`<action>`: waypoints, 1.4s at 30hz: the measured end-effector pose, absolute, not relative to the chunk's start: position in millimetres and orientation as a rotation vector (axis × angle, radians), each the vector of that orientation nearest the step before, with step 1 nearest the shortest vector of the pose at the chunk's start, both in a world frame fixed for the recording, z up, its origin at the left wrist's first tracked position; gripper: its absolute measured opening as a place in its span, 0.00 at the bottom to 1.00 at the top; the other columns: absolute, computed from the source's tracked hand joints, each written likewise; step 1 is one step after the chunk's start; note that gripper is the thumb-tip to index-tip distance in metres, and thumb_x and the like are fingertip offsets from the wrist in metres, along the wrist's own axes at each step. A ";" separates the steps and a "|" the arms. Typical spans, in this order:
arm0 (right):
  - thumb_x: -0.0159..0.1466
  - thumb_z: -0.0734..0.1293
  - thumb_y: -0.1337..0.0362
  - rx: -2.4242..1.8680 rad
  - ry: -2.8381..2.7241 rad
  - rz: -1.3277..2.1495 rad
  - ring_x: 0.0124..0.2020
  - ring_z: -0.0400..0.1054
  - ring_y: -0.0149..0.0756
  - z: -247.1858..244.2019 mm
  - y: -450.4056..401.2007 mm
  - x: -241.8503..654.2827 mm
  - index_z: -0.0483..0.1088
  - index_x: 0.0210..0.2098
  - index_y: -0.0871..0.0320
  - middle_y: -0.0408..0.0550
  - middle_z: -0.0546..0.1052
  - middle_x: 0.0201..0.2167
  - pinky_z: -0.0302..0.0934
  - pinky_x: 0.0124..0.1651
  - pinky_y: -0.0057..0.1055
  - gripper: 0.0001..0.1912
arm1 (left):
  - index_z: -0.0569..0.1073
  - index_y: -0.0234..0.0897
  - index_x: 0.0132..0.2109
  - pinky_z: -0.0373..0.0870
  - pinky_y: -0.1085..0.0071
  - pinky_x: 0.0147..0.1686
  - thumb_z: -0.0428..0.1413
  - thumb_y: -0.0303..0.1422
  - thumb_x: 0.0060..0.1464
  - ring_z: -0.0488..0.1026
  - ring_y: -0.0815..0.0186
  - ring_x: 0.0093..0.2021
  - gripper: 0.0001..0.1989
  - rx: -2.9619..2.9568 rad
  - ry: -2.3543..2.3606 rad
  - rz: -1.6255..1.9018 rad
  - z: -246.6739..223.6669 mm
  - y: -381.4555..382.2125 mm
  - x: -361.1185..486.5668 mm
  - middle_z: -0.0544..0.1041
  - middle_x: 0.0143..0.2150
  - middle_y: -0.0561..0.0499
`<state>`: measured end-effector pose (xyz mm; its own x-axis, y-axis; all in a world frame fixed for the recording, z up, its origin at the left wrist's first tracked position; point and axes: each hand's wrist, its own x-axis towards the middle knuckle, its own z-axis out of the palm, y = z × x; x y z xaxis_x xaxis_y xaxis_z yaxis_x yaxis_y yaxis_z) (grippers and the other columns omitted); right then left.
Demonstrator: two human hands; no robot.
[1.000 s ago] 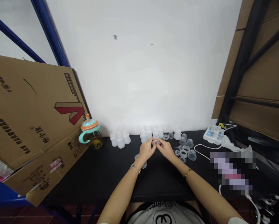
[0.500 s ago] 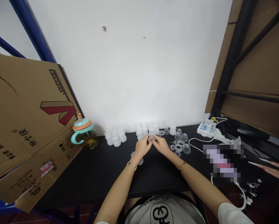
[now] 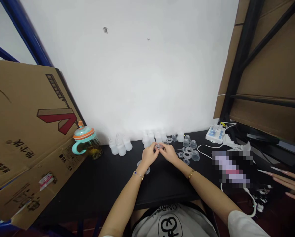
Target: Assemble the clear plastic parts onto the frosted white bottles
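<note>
A small clear part (image 3: 158, 146) was still pinched between the fingertips of the left hand (image 3: 148, 154) and the right hand (image 3: 168, 154), over the black table (image 3: 88, 187). Since one second earlier, another person's hand (image 3: 289, 182) had been brought into view at the right edge. White bottles (image 3: 121, 148) were stood near the white wall (image 3: 142, 82); a jug (image 3: 86, 140) (its lid was banded with orange) was placed beside a cardboard box (image 3: 19, 131).

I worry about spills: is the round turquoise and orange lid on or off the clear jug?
On: the turquoise and orange lid covers the top of the clear jug.
</note>
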<state>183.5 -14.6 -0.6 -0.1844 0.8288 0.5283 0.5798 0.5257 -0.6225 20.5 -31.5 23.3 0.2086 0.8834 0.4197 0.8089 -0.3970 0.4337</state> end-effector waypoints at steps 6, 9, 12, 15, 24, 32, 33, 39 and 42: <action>0.66 0.62 0.63 -1.157 -1.877 0.345 0.24 0.67 0.34 0.0 -15.5 182.6 0.78 0.50 0.56 0.42 0.76 0.24 0.54 0.29 0.25 0.17 | 0.74 0.44 0.54 0.66 0.72 0.36 0.51 0.35 0.64 0.78 0.63 0.36 0.14 2.345 1.662 0.951 27.7 -35.2 21.3 0.82 0.39 0.53; 0.66 0.62 0.62 -1.157 -1.886 0.341 0.24 0.67 0.34 1.6 -16.7 181.6 0.78 0.50 0.57 0.43 0.77 0.24 0.54 0.29 0.26 0.18 | 0.74 0.44 0.54 0.66 0.71 0.36 0.51 0.34 0.64 0.78 0.63 0.36 0.13 2.345 1.644 0.978 29.0 -35.9 21.4 0.82 0.39 0.53; 0.65 0.62 0.62 -1.158 -1.888 0.326 0.24 0.67 0.34 1.8 -16.6 181.3 0.78 0.50 0.57 0.44 0.77 0.25 0.55 0.30 0.27 0.18 | 0.74 0.43 0.53 0.67 0.71 0.36 0.52 0.35 0.63 0.79 0.62 0.36 0.13 2.333 1.655 0.973 28.9 -35.6 21.6 0.81 0.37 0.53; 0.66 0.61 0.61 -1.162 -1.891 0.318 0.24 0.67 0.34 1.4 -16.0 181.4 0.78 0.50 0.57 0.44 0.77 0.26 0.55 0.31 0.27 0.19 | 0.74 0.43 0.53 0.66 0.71 0.35 0.52 0.35 0.63 0.78 0.62 0.35 0.13 2.333 1.654 0.987 27.2 -34.6 21.9 0.81 0.35 0.53; 0.66 0.61 0.62 -1.177 -1.895 0.304 0.24 0.67 0.35 1.1 -14.6 181.2 0.78 0.51 0.58 0.45 0.78 0.26 0.55 0.31 0.27 0.19 | 0.73 0.43 0.54 0.65 0.71 0.35 0.52 0.33 0.63 0.78 0.62 0.35 0.13 2.331 1.628 1.005 27.1 -34.9 21.7 0.81 0.36 0.53; 0.66 0.61 0.63 -1.177 -1.900 0.293 0.24 0.68 0.34 -0.3 -14.5 181.1 0.77 0.52 0.58 0.45 0.78 0.26 0.55 0.30 0.27 0.19 | 0.74 0.43 0.53 0.65 0.71 0.35 0.52 0.33 0.62 0.78 0.63 0.35 0.14 2.323 1.614 1.010 24.8 -32.9 20.9 0.82 0.37 0.53; 0.66 0.61 0.63 -1.171 -1.898 0.293 0.24 0.68 0.35 -0.6 -14.4 181.0 0.77 0.51 0.58 0.45 0.78 0.26 0.55 0.30 0.27 0.19 | 0.74 0.44 0.53 0.65 0.71 0.35 0.52 0.33 0.62 0.78 0.63 0.34 0.13 2.311 1.602 1.021 24.8 -32.5 21.0 0.81 0.37 0.53; 0.66 0.62 0.63 -1.155 -1.863 0.257 0.25 0.69 0.36 -1.6 -13.9 179.7 0.78 0.51 0.58 0.46 0.78 0.25 0.57 0.30 0.27 0.18 | 0.74 0.43 0.50 0.65 0.72 0.33 0.52 0.33 0.62 0.76 0.65 0.30 0.11 2.202 1.542 1.103 26.8 -31.8 22.5 0.80 0.34 0.55; 0.67 0.62 0.62 -1.135 -1.860 0.260 0.24 0.69 0.35 0.3 -15.4 179.3 0.78 0.49 0.58 0.46 0.78 0.26 0.57 0.30 0.26 0.17 | 0.74 0.42 0.48 0.65 0.72 0.33 0.52 0.32 0.61 0.76 0.66 0.29 0.11 2.192 1.530 1.126 27.2 -32.2 23.1 0.80 0.32 0.55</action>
<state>179.3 -15.4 0.3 -0.1600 0.7904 0.5914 0.5980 0.5543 -0.5789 23.1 -32.2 27.2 0.1548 0.8785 0.4520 0.6928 -0.4227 0.5843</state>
